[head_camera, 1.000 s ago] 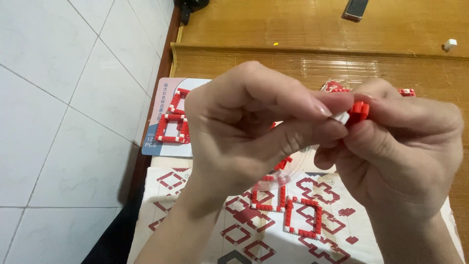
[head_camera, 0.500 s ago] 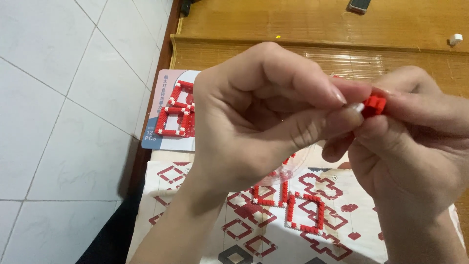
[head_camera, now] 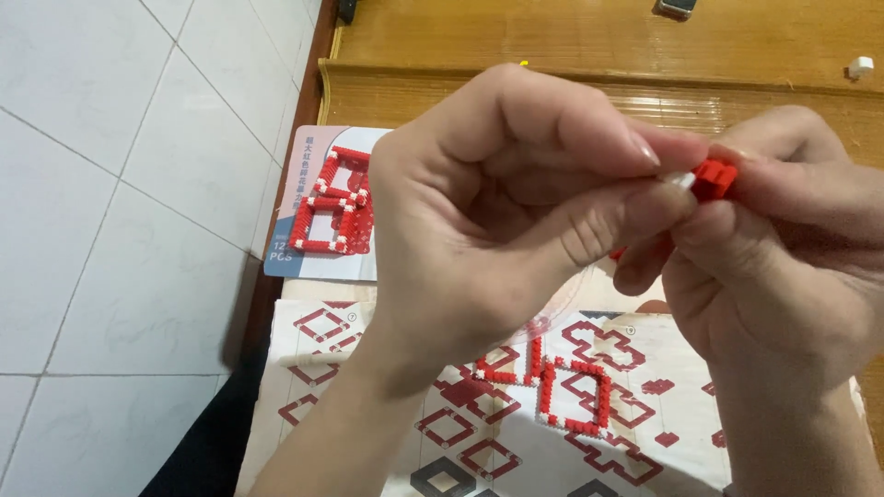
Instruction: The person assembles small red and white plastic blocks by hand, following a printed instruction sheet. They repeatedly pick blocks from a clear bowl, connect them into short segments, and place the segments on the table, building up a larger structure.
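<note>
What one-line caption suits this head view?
Both hands, left hand and right hand, pinch a small red brick piece above a printed instruction sheet.

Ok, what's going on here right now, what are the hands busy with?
A person's left hand and right hand are raised together over a wooden table, pinching a tiny red brick piece between the fingertips of both hands. Below them lies an instruction sheet with red diagrams, and on it sits a partly built red-and-white brick shape. To the left, the picture card shows the model.
</note>
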